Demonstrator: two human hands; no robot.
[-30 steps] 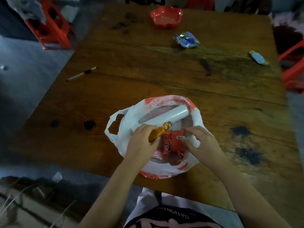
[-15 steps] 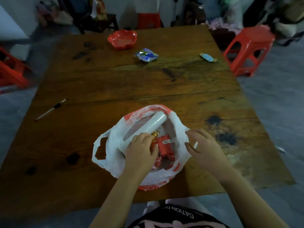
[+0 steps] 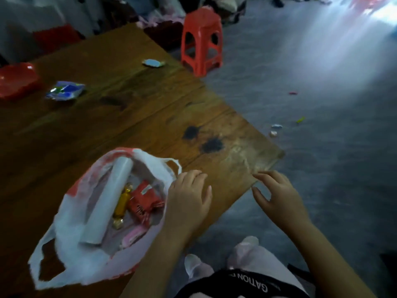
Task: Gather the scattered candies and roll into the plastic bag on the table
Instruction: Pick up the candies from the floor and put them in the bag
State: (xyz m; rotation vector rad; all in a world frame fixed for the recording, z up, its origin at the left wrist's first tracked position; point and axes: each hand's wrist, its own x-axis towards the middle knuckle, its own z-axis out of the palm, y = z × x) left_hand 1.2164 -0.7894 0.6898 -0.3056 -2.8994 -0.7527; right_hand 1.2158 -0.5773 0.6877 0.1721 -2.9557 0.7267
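A white and red plastic bag [image 3: 71,244] lies open on the wooden table [image 3: 129,117]. Inside it are a white roll [image 3: 107,203], a gold candy [image 3: 121,204], a red packet [image 3: 145,201] and a pink candy [image 3: 134,235]. My left hand [image 3: 189,198] rests flat at the bag's right rim, holding nothing. My right hand [image 3: 277,196] hovers at the table's near right corner, fingers spread and empty. Farther off on the table lie a blue and silver candy packet [image 3: 64,90] and a light blue candy [image 3: 153,63].
A red bowl [image 3: 16,81] sits at the table's far left. A red plastic stool [image 3: 202,39] stands on the grey floor beyond the table's right edge. Several small wrappers [image 3: 276,126] lie scattered on the floor to the right.
My left hand has let go of the gold candy, which now lies in the bag, and moved to the bag's right rim. My right hand shifted right toward the table corner. The view swung right.
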